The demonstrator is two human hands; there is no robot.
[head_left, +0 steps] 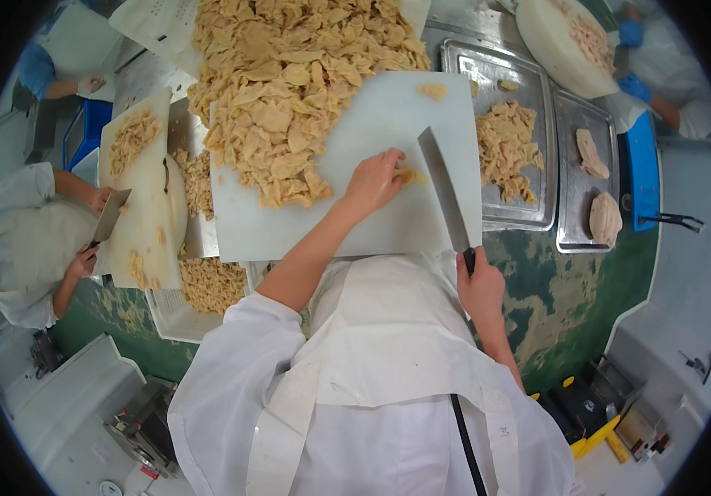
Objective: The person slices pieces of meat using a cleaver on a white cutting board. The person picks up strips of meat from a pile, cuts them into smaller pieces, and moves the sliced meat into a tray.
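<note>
On a white cutting board, my left hand has its fingers curled over a small yellowish piece of raw meat, which pokes out at the fingertips. My right hand is wrapped round the black handle of a long knife. The broad knife blade points away from me over the board's right side, apart from the piece. A large heap of yellowish meat pieces covers the board's left and far part. Another small piece lies near the far edge.
To the right, a metal tray holds cut meat; another tray bears two pale chunks. At left a co-worker holds a cleaver over another board. A white crate of pieces stands low left. Another person's blue-gloved hand works far right.
</note>
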